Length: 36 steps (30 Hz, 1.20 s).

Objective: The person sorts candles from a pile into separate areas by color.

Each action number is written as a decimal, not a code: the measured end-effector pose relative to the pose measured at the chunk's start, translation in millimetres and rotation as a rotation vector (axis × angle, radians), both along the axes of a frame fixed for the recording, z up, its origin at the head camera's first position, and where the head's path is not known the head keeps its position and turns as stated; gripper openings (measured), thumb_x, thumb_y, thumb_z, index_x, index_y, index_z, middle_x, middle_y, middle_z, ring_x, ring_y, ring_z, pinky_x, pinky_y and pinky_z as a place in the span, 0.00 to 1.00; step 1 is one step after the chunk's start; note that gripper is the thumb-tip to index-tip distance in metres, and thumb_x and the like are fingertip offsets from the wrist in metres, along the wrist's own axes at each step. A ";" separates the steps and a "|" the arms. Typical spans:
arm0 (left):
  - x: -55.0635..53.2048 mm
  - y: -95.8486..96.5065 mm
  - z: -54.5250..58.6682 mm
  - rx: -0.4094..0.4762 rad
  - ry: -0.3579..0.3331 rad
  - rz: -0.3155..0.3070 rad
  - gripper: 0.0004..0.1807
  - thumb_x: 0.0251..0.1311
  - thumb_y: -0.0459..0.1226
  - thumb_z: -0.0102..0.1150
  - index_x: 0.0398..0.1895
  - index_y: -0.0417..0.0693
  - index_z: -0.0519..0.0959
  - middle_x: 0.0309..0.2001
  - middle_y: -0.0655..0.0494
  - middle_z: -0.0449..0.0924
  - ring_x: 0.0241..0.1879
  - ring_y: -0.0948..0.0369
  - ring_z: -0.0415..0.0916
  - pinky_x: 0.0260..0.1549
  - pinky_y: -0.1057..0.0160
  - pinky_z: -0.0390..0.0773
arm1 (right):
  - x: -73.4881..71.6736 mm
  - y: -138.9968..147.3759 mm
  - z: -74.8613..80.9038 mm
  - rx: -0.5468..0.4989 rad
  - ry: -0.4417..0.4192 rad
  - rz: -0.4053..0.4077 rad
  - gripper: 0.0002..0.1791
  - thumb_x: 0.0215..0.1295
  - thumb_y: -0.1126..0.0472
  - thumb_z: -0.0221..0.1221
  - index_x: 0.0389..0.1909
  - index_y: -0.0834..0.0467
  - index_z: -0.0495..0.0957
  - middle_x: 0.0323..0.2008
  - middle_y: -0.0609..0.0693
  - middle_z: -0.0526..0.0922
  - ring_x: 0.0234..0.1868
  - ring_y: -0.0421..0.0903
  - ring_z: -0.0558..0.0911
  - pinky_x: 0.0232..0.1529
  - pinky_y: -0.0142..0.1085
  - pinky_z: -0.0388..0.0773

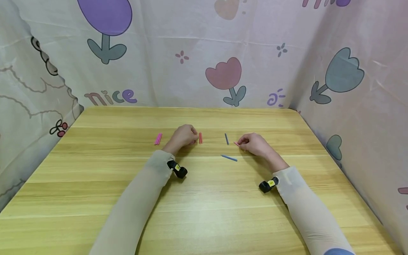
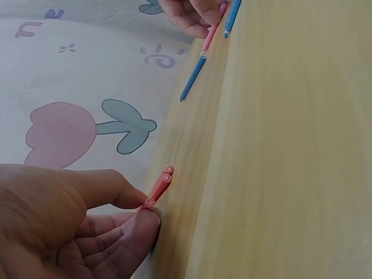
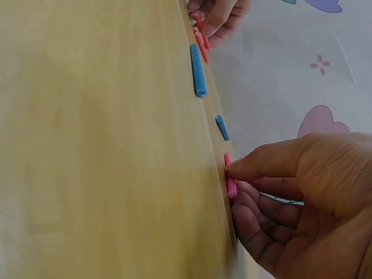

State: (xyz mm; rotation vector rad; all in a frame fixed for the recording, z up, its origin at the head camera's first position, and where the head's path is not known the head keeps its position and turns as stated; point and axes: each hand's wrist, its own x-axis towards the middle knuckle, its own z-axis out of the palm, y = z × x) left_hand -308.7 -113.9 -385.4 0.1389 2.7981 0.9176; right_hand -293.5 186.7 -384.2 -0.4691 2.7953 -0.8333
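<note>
My left hand pinches a short coral-red stick between thumb and finger, low over the table. Beside its fingertips lie two similar red sticks, side by side. To the right, my right hand holds a thin pink stick between thumb and fingers, one end pointing left. Between the hands, one blue stick lies near the pink one. A second blue stick rests closer to me, slanted. Two magenta-pink sticks lie together left of my left hand.
The wooden table stretches toward me from the sticks. A printed cloth hangs along its back edge and at both sides. Each wrist carries a small black camera over a pale sleeve.
</note>
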 end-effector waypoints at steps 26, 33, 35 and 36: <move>2.9 7.7 -0.5 0.083 -0.003 0.041 0.11 0.59 0.35 0.58 0.44 0.41 0.78 0.31 0.53 0.82 0.29 0.60 0.78 0.26 0.66 0.73 | -0.2 1.5 1.4 0.002 0.001 0.013 0.09 0.62 0.65 0.61 0.42 0.62 0.83 0.31 0.50 0.82 0.34 0.46 0.77 0.39 0.39 0.71; 6.0 8.5 1.6 0.112 -0.007 0.040 0.09 0.60 0.36 0.58 0.42 0.42 0.77 0.28 0.53 0.82 0.27 0.60 0.77 0.24 0.65 0.72 | -0.9 1.0 1.8 0.017 0.005 0.009 0.08 0.62 0.64 0.61 0.41 0.61 0.83 0.31 0.50 0.82 0.33 0.46 0.77 0.39 0.39 0.71; 6.8 8.1 2.0 0.119 -0.012 0.041 0.09 0.60 0.36 0.58 0.42 0.43 0.77 0.28 0.53 0.82 0.26 0.60 0.77 0.24 0.64 0.73 | -0.7 0.9 2.1 0.019 0.002 0.008 0.08 0.63 0.64 0.61 0.42 0.61 0.83 0.32 0.50 0.82 0.34 0.46 0.77 0.39 0.40 0.72; 7.0 7.7 2.0 0.116 -0.012 0.040 0.10 0.59 0.36 0.58 0.43 0.43 0.77 0.28 0.54 0.82 0.26 0.60 0.77 0.23 0.64 0.73 | -0.7 0.7 2.1 0.020 0.003 0.007 0.08 0.63 0.64 0.61 0.42 0.61 0.83 0.32 0.50 0.82 0.35 0.47 0.77 0.40 0.40 0.72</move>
